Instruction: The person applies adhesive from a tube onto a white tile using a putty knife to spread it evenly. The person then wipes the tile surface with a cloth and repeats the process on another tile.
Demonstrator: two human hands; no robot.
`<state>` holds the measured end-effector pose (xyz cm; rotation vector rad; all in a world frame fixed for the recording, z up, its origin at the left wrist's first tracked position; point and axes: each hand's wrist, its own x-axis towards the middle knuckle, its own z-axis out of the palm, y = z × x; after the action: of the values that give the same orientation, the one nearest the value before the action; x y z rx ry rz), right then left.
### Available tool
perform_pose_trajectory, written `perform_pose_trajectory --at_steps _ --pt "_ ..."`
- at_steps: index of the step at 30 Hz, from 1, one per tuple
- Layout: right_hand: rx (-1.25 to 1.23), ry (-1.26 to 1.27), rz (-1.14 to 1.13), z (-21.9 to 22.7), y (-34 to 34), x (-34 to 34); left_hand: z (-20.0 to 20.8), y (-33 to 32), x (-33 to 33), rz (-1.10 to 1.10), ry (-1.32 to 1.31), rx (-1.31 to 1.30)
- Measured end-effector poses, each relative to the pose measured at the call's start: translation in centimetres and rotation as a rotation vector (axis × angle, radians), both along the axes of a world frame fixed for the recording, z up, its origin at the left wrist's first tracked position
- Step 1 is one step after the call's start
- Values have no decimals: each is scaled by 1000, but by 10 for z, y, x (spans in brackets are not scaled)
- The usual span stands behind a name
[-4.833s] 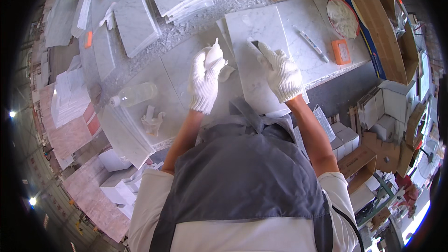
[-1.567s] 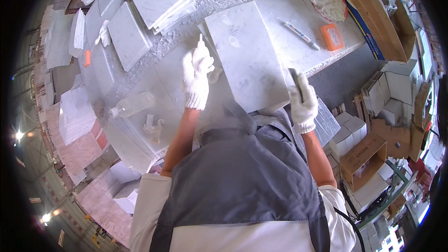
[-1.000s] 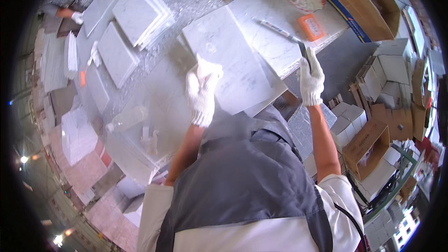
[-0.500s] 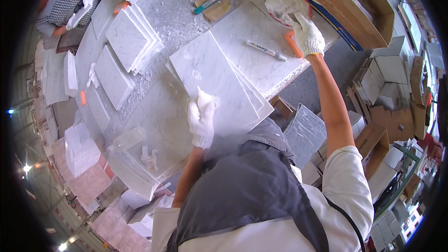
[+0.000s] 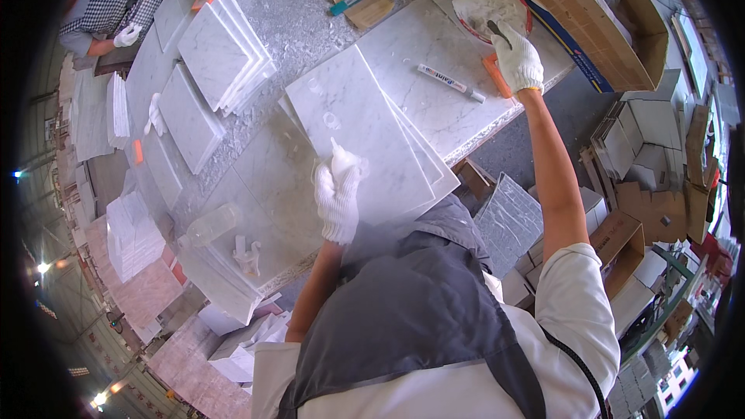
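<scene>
My left hand [image 5: 337, 206], in a white knit glove, is closed around a small white squeeze bottle [image 5: 340, 158] with a pointed nozzle. It is over a pale grey-veined marble tile [image 5: 353, 93], the nozzle toward a small glossy patch. The tile lies askew on at least one other tile [image 5: 423, 161]. My right hand [image 5: 518, 62], also gloved, is at the near rim of a red-rimmed bowl [image 5: 530, 22] of white powder [image 5: 490, 4]. Its fingers look closed; a dark tip shows by them, and what they hold I cannot make out. Beside this hand is an orange block [image 5: 497, 75].
A white paint marker [image 5: 451, 83] lies on the slab. Cardboard [image 5: 363, 1] with a teal-handled tool [image 5: 353, 1] lies farther off. Stacked tiles [image 5: 221, 50] and a clear bottle [image 5: 215, 224] are at left. An open carton [image 5: 578, 19] stands far right; a co-worker [image 5: 116, 8] is far left.
My right hand has shifted slightly lower at the bowl rim. My left hand keeps the squeeze bottle over the tile. The view has shifted a little; the co-worker's arm has moved.
</scene>
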<state>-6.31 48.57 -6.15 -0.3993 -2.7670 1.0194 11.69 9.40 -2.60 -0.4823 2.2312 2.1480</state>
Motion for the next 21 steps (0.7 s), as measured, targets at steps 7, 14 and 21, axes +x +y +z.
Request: perform_pose_trajectory --at_steps 7,14,21 --pt "-118 -36 -32 3 -1 5 2 0 -1 -49 14 -46" --pt "-225 92 -95 24 -17 26 20 8 -5 -21 -19 11" --pt "-549 -136 -11 60 -83 118 26 16 -9 44 18 148"
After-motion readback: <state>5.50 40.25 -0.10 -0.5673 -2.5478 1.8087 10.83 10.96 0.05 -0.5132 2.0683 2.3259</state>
